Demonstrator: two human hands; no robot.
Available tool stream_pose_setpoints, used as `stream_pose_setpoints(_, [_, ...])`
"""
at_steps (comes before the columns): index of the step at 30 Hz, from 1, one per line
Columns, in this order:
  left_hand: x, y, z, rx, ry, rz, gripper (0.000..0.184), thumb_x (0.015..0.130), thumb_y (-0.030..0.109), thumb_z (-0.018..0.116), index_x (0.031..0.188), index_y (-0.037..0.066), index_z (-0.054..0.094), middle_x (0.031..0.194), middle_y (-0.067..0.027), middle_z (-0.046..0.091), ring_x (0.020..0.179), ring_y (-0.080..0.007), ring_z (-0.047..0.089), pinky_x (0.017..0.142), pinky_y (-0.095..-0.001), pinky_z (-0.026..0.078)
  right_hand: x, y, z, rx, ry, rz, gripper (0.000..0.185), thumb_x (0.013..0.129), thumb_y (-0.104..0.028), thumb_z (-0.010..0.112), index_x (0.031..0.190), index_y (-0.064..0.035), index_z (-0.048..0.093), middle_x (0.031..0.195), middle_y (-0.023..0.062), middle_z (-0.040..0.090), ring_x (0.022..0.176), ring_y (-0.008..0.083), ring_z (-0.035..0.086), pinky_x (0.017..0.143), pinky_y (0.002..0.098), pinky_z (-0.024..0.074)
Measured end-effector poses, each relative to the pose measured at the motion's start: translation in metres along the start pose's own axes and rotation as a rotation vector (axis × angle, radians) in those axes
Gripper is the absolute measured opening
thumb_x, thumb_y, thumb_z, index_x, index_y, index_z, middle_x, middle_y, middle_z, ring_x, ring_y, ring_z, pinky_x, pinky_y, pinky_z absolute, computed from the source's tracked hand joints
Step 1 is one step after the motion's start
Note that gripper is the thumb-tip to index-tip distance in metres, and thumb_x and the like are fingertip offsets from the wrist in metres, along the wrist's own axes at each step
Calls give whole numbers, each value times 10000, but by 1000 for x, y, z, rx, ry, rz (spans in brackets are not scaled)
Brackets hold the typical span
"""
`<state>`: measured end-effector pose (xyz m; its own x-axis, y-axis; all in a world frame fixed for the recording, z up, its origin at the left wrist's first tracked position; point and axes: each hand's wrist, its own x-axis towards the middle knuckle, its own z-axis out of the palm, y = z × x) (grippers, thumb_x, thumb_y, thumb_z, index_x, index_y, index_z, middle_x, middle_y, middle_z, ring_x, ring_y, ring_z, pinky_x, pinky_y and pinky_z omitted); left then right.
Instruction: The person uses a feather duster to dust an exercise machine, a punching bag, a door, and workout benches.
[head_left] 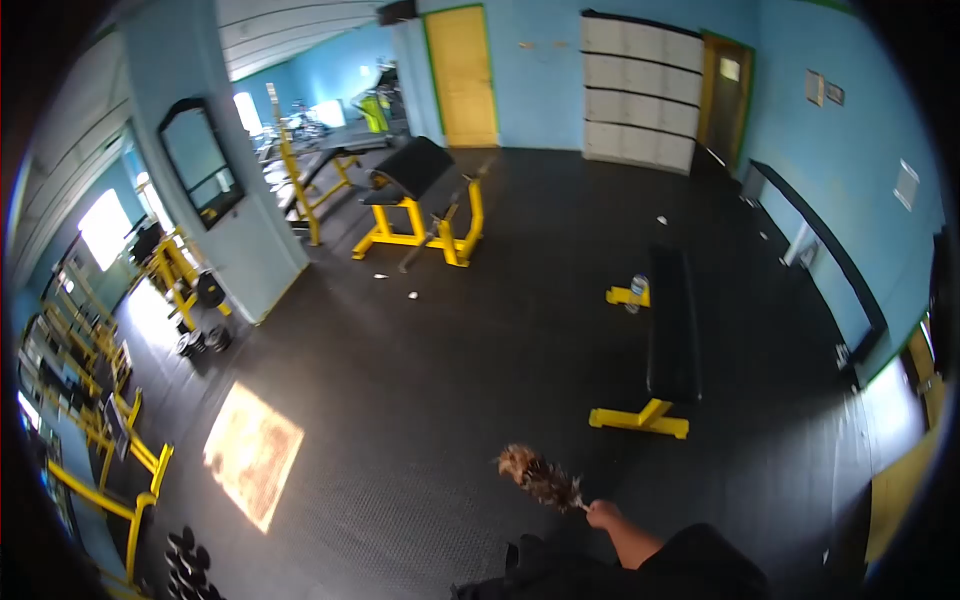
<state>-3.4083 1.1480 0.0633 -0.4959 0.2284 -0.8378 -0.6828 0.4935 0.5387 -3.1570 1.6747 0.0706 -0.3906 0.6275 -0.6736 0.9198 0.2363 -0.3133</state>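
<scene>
My right hand (602, 514) is low in the head view, right of the middle, with its fingers closed round the thin handle of a brown feather duster (542, 477). The duster points up and left, over the dark floor (400, 400). Beyond my right hand stands a flat black bench (672, 330) on yellow feet, not touched by the duster. A clear plastic bottle (637, 292) is beside the bench, at a yellow part of its frame. My left hand does not show.
A padded yellow bench (415, 170) stands ahead, near a pillar (190, 60) with a mirror. Dumbbells (188, 565) are at the lower left. A long low wall bench (820, 240) runs along the right. Small white scraps (413, 295) lie on the floor. White lockers (640, 95) line the far wall.
</scene>
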Motion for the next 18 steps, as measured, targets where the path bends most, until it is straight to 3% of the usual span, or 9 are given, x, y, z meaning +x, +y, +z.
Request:
stream_pose_setpoints(2, [16, 49, 31, 98, 33, 153, 381, 982, 394, 470, 1129, 67, 598, 1050, -108, 653, 849, -237, 627, 674, -372, 513, -15, -19, -44, 105, -30, 63, 209, 862, -181, 581, 967, -32, 684, 1055, 218, 669, 942, 366, 656, 787, 476, 529])
stream_pose_setpoints(4, [39, 89, 49, 97, -10, 130, 370, 981, 381, 478, 1125, 59, 591, 1058, -112, 650, 855, -244, 630, 685, -376, 514, -25, -37, -78, 266, 20, 180, 257, 890, -152, 559, 1127, -84, 633, 1087, 185, 656, 1013, 369, 635, 825, 482, 524])
stream_pose_setpoints(7, [76, 141, 72, 69, -72, 80, 333, 969, 334, 518, 1129, 49, 582, 1069, -121, 644, 874, -259, 638, 711, -393, 524, -5, -26, -81, 330, 97, 234, 329, 914, -146, 539, 1243, -147, 556, 1140, 146, 620, 1071, 367, 604, 849, 492, 513])
stream_pose_setpoints(10, [130, 201, 88, 132, -118, 81, 333, 962, 331, 532, 1140, 53, 577, 1073, -123, 642, 873, -260, 638, 714, -397, 527, 6, -18, -67, 298, 244, 325, 302, 867, -174, 580, 1168, -142, 581, 1144, 148, 618, 1065, 352, 601, 876, 486, 489])
stream_pose_setpoints(14, [212, 317, 105, 244, -179, 90, 337, 953, 328, 551, 1156, 59, 570, 1078, -125, 638, 871, -261, 640, 718, -403, 531, 22, -19, -59, 331, 195, 384, 323, 907, -172, 569, 1228, -184, 537, 1254, 125, 542, 1186, 353, 539, 902, 512, 489])
stream_pose_setpoints(16, [246, 373, 116, 286, -200, 87, 341, 949, 326, 561, 1164, 62, 567, 1080, -126, 637, 871, -261, 640, 720, -406, 533, 20, -38, -74, 379, 171, 623, 336, 828, -157, 593, 1164, -137, 581, 1143, 139, 620, 1102, 361, 591, 890, 489, 485])
stream_pose_setpoints(18, [281, 420, 137, 313, -228, 84, 345, 944, 325, 571, 1171, 65, 563, 1082, -127, 635, 870, -262, 641, 721, -409, 535, 27, -62, -96, 428, 200, 686, 333, 849, -175, 604, 1180, -147, 577, 1164, 140, 605, 1117, 364, 585, 891, 491, 487])
